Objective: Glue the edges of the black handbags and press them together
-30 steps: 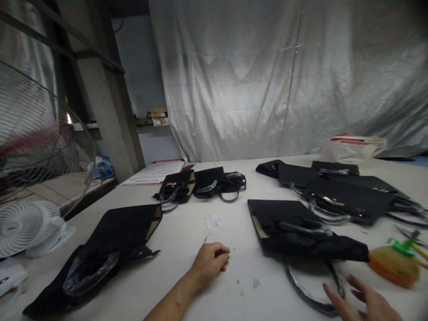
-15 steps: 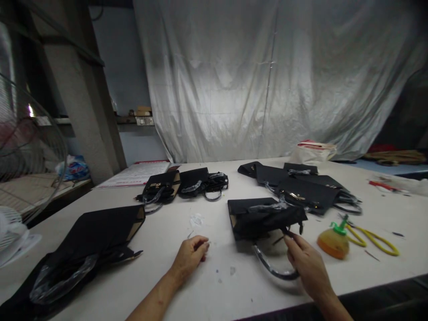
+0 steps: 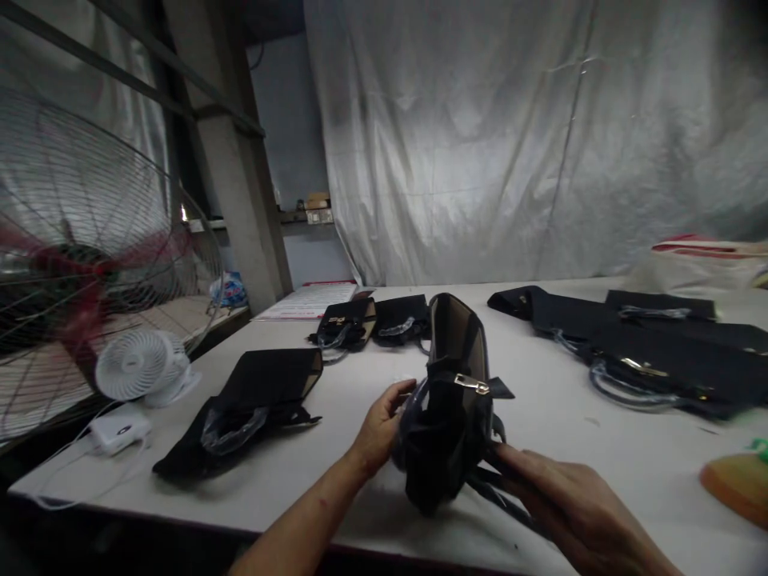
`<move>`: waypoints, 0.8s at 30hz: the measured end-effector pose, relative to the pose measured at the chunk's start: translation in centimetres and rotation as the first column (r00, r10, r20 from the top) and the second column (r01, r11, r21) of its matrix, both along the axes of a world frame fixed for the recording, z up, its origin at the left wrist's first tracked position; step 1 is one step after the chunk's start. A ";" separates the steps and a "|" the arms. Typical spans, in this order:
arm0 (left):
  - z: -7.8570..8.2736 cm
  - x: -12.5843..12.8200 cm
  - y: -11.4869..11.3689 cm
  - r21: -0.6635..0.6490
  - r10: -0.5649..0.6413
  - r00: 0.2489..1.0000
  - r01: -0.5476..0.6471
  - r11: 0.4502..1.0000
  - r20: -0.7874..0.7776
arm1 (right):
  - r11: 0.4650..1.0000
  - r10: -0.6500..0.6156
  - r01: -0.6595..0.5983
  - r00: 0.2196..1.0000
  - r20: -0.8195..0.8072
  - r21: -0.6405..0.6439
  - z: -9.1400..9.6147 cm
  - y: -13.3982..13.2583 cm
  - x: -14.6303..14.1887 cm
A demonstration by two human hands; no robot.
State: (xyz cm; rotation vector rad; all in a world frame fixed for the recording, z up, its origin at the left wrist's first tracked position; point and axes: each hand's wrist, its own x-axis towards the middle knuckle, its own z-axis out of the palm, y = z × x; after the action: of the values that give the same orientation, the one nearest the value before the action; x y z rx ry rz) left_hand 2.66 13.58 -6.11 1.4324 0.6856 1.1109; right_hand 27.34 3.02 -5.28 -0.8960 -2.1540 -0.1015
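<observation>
Head view. Black bag (image 3: 447,416) at lower centre of frame, upright, open end up, gold zip pull (image 3: 473,385) facing the wearer. Held between both hands: left hand (image 3: 381,428) curled at its left side, fingertips partly hidden; right hand (image 3: 570,500) closed on its right side by the dark straps. Best handling, I judge: even support from both sides, straps untwisted, zip pull clear of fingers. Another black bag (image 3: 273,380) lies left of centre, well apart.
</observation>
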 end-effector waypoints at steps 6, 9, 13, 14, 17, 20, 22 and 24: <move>1.6 0.5 -0.9 0.199 0.081 0.992 -0.060 0.978 -0.097 | 0.999 0.005 -0.004 1.000 -0.030 0.053 -0.4 -0.1 -1.3; 2.7 0.2 -0.5 0.259 0.090 0.984 -0.047 0.965 -0.156 | 0.997 -0.011 0.016 0.998 -0.067 0.072 -0.7 0.0 -1.5; 4.6 -0.6 -0.2 0.104 0.049 0.996 -0.042 0.994 -0.071 | 1.000 0.008 -0.007 0.999 -0.035 0.021 0.0 0.0 -1.4; 5.1 -0.7 -0.4 0.078 0.047 0.998 -0.043 0.996 -0.052 | 1.000 0.016 -0.016 1.000 -0.015 0.003 0.2 -0.1 -1.3; 6.4 -0.7 -1.4 0.092 0.028 0.994 -0.018 0.996 -0.104 | 0.999 0.023 -0.022 0.999 0.024 -0.026 0.6 -0.1 -1.2; 6.7 -0.1 -2.6 0.121 0.099 0.972 -0.074 0.990 -0.214 | 1.000 0.010 -0.010 1.000 0.016 0.001 0.5 0.2 -1.5; 6.4 0.5 -2.9 0.063 0.153 0.948 -0.141 0.988 -0.279 | 1.000 0.002 -0.002 1.000 0.022 0.019 0.5 0.3 -1.9; 6.2 0.8 -2.7 0.025 0.162 0.935 -0.163 0.986 -0.316 | 0.999 -0.018 0.017 0.999 0.048 0.027 0.7 0.3 -2.1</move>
State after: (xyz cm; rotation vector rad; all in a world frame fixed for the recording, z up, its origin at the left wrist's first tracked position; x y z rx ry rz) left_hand 3.44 10.91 0.06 1.5928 1.0496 1.0126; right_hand 25.22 3.30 -4.59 -0.9057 -2.1850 -0.1617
